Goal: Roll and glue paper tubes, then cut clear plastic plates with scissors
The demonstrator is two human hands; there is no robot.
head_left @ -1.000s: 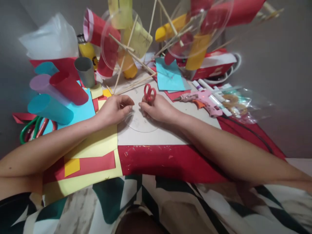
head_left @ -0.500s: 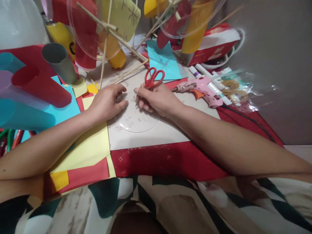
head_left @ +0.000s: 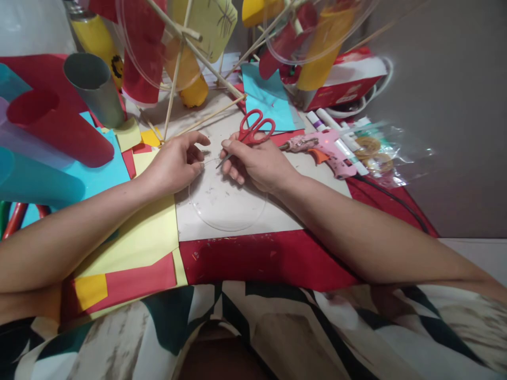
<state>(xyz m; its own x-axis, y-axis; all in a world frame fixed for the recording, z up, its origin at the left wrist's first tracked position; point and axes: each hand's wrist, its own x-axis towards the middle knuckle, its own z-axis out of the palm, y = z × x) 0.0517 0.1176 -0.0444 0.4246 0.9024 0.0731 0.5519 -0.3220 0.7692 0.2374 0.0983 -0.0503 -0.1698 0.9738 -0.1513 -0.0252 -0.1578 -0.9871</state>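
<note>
At the centre of the bench (head_left: 277, 224), the right hand (head_left: 257, 163) closes its grip around red-handled scissors (head_left: 255, 126), blades together and pointing toward the left hand (head_left: 174, 166). That hand's grip is loosely spread, its fingertips resting on the rim of a clear plastic disc (head_left: 227, 206) lying flat. A pink glue gun (head_left: 325, 150) lies just beside the right hand.

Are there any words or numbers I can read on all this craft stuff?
None can be read.
Red-and-white cardboard box: white marks, too blurred.
Yellow bottle: dark round emblem, no legible letters.
White marker pens: labels too small.
</note>
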